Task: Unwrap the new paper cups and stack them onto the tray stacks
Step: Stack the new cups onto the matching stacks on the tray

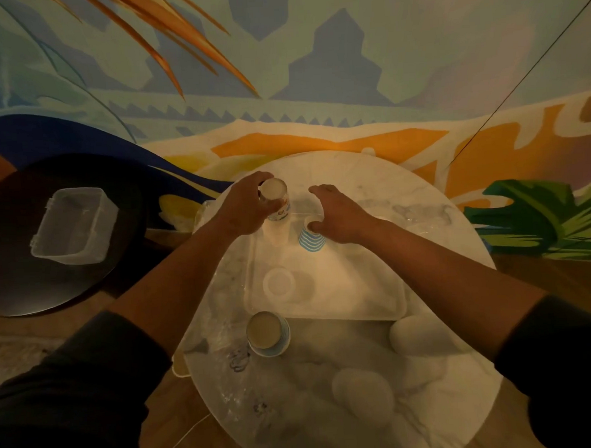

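Note:
A white tray (342,300) lies on the round marble table. At its far left stands a tall stack of upturned paper cups (276,204); my left hand (243,209) grips the top of that stack. Beside it sits a blue-striped upturned cup (311,239), and my right hand (338,214) hovers over it with fingers spread, thumb at its top. A single white upturned cup (278,282) stands in the tray's middle left. A blue-striped cup (268,333), mouth up, stands on the table by the tray's near left corner.
Crumpled clear wrapping (233,360) lies on the table's left side and more at the far right (420,214). A clear plastic box (73,227) sits on a dark round table (23,282) to the left. A painted wall rises just behind.

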A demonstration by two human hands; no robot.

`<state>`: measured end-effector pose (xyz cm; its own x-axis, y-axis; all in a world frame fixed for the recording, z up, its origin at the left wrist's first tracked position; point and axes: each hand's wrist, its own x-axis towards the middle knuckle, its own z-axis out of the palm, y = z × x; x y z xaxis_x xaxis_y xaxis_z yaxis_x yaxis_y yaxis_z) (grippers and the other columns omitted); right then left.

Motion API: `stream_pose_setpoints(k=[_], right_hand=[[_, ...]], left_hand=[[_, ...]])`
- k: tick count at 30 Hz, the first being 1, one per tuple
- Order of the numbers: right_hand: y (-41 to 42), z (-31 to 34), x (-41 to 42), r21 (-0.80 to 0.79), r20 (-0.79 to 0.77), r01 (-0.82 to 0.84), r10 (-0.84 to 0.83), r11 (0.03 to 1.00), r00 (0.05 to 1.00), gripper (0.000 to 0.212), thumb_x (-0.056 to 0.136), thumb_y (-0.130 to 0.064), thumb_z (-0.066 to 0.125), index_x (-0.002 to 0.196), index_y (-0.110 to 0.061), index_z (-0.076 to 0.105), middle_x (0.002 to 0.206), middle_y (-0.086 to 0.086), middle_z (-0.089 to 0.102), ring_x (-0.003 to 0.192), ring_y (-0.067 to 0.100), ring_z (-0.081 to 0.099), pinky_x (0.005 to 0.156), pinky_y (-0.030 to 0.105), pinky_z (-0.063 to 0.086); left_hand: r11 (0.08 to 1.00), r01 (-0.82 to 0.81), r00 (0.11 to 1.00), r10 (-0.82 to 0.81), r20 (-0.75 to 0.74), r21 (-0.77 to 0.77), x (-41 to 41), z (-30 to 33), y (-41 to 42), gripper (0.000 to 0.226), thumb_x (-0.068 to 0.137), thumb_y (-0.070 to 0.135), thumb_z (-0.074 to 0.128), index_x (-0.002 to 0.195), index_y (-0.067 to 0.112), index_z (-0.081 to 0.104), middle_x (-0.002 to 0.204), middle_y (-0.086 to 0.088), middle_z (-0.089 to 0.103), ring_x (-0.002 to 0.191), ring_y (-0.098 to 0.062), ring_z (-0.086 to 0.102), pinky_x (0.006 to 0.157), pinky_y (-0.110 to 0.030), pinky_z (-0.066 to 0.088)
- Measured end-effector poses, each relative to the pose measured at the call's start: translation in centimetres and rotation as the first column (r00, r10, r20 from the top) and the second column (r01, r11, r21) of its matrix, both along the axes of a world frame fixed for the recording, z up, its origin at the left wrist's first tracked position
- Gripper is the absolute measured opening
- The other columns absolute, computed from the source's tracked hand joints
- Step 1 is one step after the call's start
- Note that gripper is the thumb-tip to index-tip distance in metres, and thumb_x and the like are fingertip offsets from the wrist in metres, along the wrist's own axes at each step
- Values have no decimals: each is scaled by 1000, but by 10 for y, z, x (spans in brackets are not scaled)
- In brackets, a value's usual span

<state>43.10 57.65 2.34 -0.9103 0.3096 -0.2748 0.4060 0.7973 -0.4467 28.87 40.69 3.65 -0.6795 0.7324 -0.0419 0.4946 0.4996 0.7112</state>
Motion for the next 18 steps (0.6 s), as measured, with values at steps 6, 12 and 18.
stream_pose_setpoints(k=[6, 12, 18], right_hand=[[-22, 26, 20, -51, -79, -25, 21, 998, 997, 76, 92, -42, 70, 153, -12, 36, 158, 10, 34, 142, 27, 39, 115, 37, 34], [-62, 68, 57, -190, -134, -88, 63, 978, 989, 67, 100, -54, 52, 155, -22, 34, 159, 0, 38, 141, 15, 40, 112, 27, 31], [-101, 72, 108, -363, -152, -133, 82, 922, 985, 69, 95, -66, 39, 153, -28, 37, 149, -11, 48, 129, 2, 49, 106, 28, 42]], left_hand=[[992, -124, 988, 125, 92, -18, 3, 2, -19, 95, 83, 42, 80, 157, 19, 26, 147, -3, 49, 122, -21, 54, 97, -38, 51], [998, -61, 986, 62, 158, -14, 35, 8, -86, 49, 94, 26, 70, 139, 23, 51, 123, 12, 59, 108, -8, 60, 93, -33, 55], [994, -52, 881, 1, 474, 94, 91, -7, -157, 34, 102, 30, 55, 135, 23, 54, 127, 12, 63, 110, -1, 63, 96, -37, 56]])
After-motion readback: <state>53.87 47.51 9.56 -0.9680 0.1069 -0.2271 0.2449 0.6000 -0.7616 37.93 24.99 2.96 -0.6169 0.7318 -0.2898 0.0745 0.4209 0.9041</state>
